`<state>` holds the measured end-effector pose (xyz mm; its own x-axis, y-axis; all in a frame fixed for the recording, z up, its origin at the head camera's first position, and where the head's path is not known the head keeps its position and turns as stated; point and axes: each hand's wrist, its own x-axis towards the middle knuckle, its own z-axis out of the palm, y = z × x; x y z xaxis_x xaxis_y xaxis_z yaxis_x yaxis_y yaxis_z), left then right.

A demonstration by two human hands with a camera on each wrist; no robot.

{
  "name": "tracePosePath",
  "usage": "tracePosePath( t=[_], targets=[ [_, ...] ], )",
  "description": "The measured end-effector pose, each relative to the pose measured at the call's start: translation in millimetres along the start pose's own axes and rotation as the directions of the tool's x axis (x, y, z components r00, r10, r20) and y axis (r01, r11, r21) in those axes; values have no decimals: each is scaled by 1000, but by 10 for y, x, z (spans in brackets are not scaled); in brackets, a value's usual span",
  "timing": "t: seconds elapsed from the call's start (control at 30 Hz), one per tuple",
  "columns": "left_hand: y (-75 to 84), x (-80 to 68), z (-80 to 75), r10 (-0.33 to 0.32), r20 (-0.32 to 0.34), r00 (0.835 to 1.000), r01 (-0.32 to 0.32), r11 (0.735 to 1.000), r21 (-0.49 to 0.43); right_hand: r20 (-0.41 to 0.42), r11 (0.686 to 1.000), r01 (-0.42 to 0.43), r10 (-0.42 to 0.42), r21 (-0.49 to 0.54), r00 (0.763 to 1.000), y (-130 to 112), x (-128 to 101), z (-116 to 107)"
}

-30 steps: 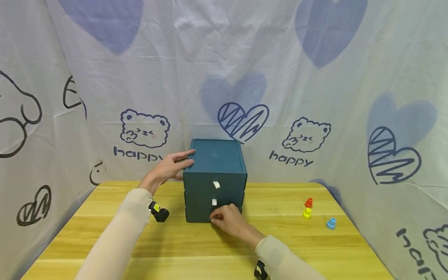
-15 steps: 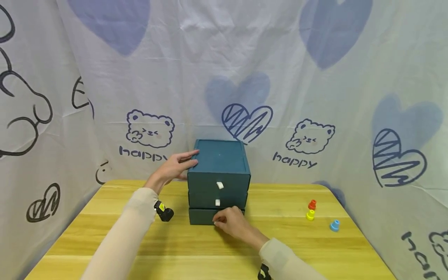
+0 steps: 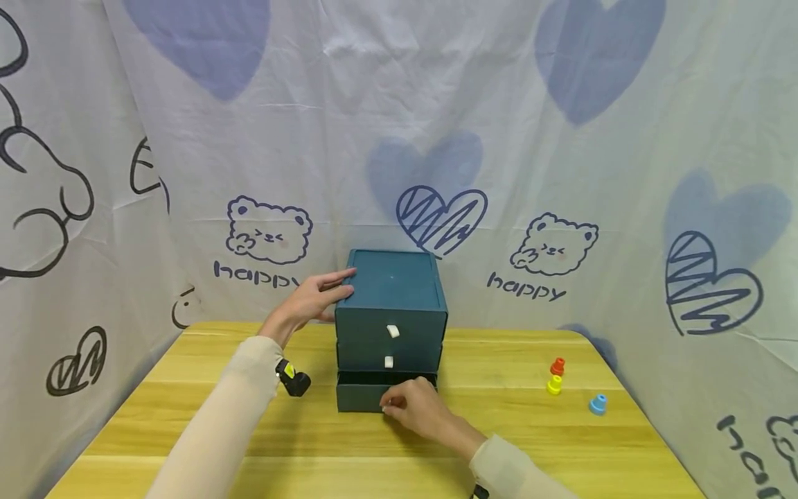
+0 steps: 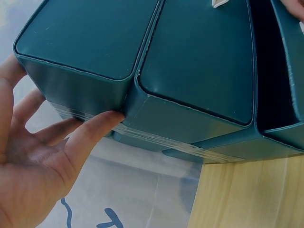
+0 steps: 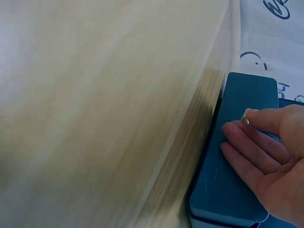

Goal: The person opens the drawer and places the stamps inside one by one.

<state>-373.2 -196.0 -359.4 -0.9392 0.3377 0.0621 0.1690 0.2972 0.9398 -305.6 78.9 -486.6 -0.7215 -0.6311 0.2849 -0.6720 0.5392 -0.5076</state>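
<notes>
Chest of drawers (image 3: 389, 305): dark teal, white pull tabs (image 3: 393, 331). Table (image 3: 187, 416): yellow wood grain. Backdrop (image 3: 561, 138): white, blue hearts, bear outlines. Small pieces: red (image 3: 557, 365), yellow (image 3: 553, 384), blue (image 3: 598, 404).

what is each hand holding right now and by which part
The right hand pinches the small white pull tab on the front of the bottom drawer. The left hand holds nothing; its straight fingers rest against the top left edge of the teal drawer box.
</notes>
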Motion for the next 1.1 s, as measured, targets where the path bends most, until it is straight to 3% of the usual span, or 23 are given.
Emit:
tracePosePath(
  t=[1.1],
  targets=[
    [10, -8, 8, 9, 2, 1000, -9, 1000, 0, 101, 998, -33, 27, 56, 995, -292, -352, -44]
  ],
)
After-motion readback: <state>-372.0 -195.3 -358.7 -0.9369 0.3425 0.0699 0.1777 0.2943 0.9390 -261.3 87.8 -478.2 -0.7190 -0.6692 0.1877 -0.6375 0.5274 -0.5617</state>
